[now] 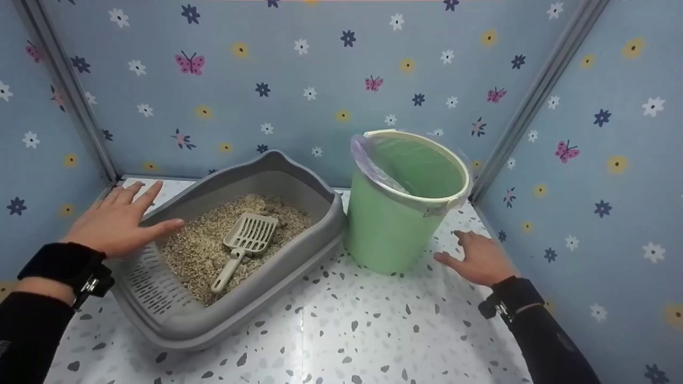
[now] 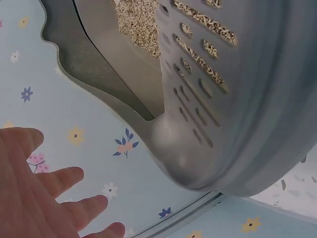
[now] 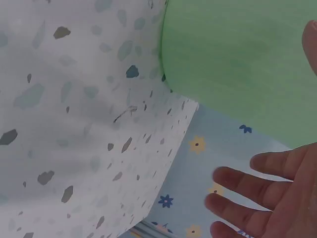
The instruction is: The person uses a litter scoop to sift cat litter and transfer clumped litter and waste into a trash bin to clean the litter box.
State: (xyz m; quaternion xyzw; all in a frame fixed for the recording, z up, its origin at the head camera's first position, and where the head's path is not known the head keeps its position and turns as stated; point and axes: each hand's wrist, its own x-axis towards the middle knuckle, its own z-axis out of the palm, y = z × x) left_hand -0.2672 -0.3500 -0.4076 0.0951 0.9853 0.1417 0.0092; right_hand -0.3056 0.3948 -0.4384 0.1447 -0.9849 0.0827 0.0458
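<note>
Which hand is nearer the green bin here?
Right. The right hand is just right of the green bin; the left hand is farther off, by the left end of the litter box.

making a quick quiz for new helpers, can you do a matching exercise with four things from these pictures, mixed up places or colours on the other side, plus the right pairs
Things
1. scoop
2. bin
3. litter tray
4. right hand

Places, colours, states
A. grey, with slots at one end
B. empty-handed, right of the bin in the head view
C. lying on the litter
D. light green, with a cream rim

Right pairs: 1-C, 2-D, 3-A, 4-B
</note>
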